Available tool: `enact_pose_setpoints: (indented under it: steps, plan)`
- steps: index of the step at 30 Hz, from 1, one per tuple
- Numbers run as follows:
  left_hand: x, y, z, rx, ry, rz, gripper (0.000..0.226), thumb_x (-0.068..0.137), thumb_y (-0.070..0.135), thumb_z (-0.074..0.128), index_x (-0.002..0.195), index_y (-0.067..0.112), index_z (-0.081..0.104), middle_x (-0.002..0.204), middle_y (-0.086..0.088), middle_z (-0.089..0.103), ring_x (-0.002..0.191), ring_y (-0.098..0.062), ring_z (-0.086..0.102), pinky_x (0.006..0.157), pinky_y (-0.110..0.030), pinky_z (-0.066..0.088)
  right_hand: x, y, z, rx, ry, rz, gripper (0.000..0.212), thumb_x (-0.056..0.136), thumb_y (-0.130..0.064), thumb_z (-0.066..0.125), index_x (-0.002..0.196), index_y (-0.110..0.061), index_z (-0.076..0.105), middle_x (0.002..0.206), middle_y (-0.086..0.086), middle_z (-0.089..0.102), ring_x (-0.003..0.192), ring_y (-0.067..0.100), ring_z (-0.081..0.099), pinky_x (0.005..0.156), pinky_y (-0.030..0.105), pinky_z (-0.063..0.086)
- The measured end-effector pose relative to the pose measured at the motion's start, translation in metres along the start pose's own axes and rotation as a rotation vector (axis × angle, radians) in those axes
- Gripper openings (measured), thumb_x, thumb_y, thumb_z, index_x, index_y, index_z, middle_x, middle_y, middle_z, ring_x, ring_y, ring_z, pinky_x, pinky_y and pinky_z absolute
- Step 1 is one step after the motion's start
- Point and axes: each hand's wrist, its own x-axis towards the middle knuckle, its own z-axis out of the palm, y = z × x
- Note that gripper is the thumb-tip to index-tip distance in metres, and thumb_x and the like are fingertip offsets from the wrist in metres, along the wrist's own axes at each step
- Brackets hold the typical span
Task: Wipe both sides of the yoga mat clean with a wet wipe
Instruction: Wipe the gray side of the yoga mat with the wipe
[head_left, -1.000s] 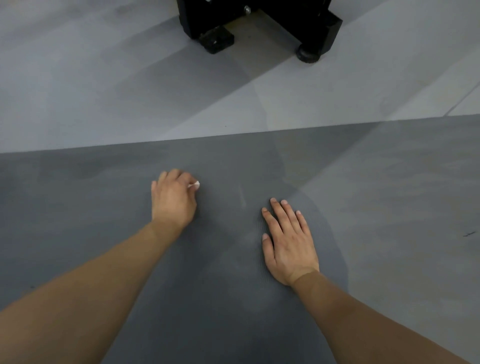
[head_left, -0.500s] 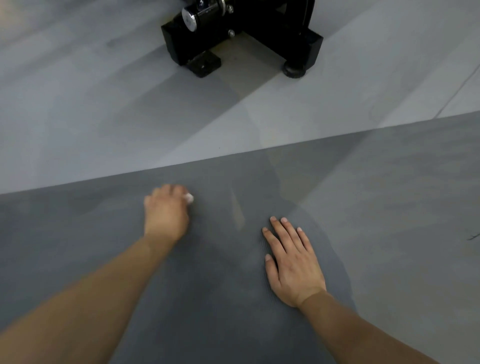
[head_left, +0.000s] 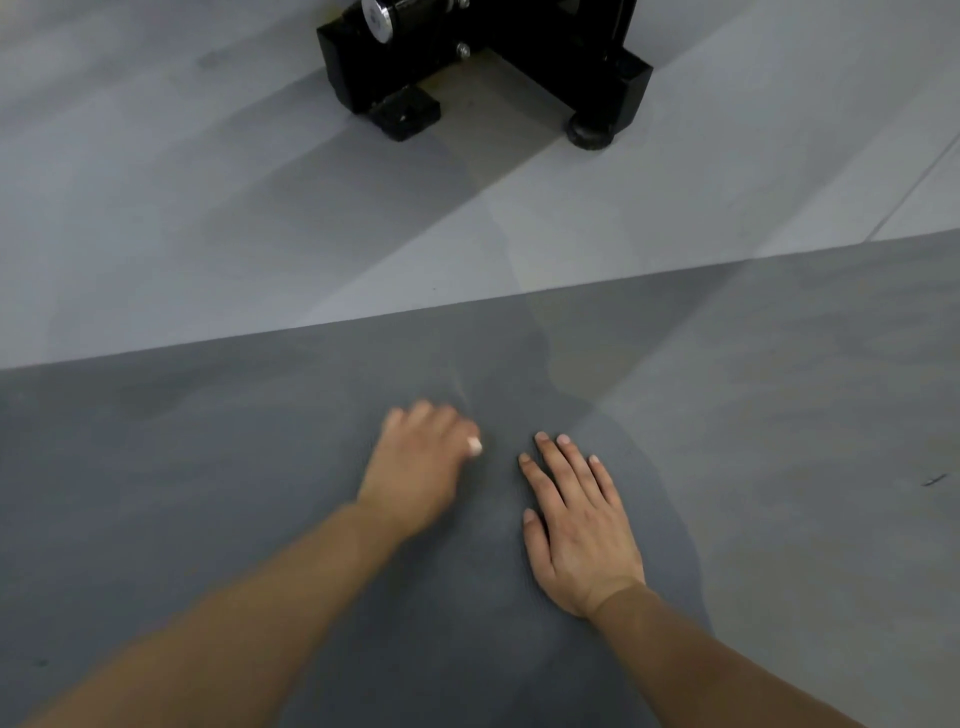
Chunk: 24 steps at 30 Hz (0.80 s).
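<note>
On yoga mat (head_left: 208, 493): left hand (head_left: 421, 467) curled over wet wipe (head_left: 474, 446); right hand (head_left: 576, 525) flat, fingers spread.

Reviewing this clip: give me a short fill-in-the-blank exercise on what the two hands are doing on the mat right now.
1. The right hand lies ____ on the yoga mat, fingers straight.
2. The white wet wipe shows at the edge of the ____ hand.
3. The black machine base stands on the ____, beyond the mat's far edge.

Missing words: flat; left; floor
</note>
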Motion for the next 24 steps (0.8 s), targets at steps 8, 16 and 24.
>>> enact_pose_setpoints:
  steps: [8,16,24]
  plan:
    - [0.063,-0.070,-0.009,0.068,0.030,-0.537,0.019,0.102,0.027,0.050,0.106,0.017,0.065,0.111,-0.011,0.065,0.109,-0.035,0.051,0.088,-0.044,0.033,0.000,-0.002,-0.003,0.002,-0.004,0.006,0.059,0.093,-0.038,0.040,0.149,-0.020,0.037,0.161,0.000,0.019,0.150,0.020,0.008,0.119,0.046,0.017]
    - [0.040,0.038,0.006,-0.208,0.029,0.034,0.011,0.097,0.031,0.057,0.093,0.025,0.065,0.091,0.004,0.063,0.086,-0.025,0.054,0.073,-0.039,0.032,0.001,0.000,-0.002,-0.002,-0.011,0.006,0.059,0.093,-0.039,0.039,0.149,-0.020,0.036,0.162,0.001,0.017,0.150,0.020,0.006,0.119,0.046,0.016]
    - [0.091,-0.065,0.001,0.053,0.092,-0.534,0.017,0.099,0.022,0.052,0.106,0.012,0.063,0.109,-0.017,0.063,0.106,-0.039,0.053,0.087,-0.047,0.036,0.001,-0.001,-0.003,0.012,-0.002,0.006,0.058,0.094,-0.038,0.040,0.149,-0.022,0.035,0.162,0.000,0.016,0.150,0.019,0.005,0.119,0.046,0.014]
